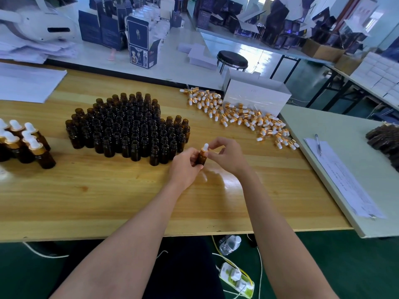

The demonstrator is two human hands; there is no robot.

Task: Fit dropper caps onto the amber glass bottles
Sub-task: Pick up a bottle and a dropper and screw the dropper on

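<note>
My left hand (185, 167) grips an amber glass bottle (202, 158) just above the wooden table (129, 190). My right hand (226, 155) pinches the dropper cap (205, 147), white bulb and gold collar, sitting on that bottle's neck. A dense cluster of several uncapped amber bottles (129, 128) stands left of my hands. Loose dropper caps (239, 116) lie in a long heap to the upper right. Capped bottles (23, 143) stand grouped at the table's left edge.
A white box (257, 98) stands behind the cap heap. A pale side table (345, 165) on the right carries papers and a pen (318, 144). White sheets (26, 83) lie at the far left. A black stool (232, 59) stands beyond the table.
</note>
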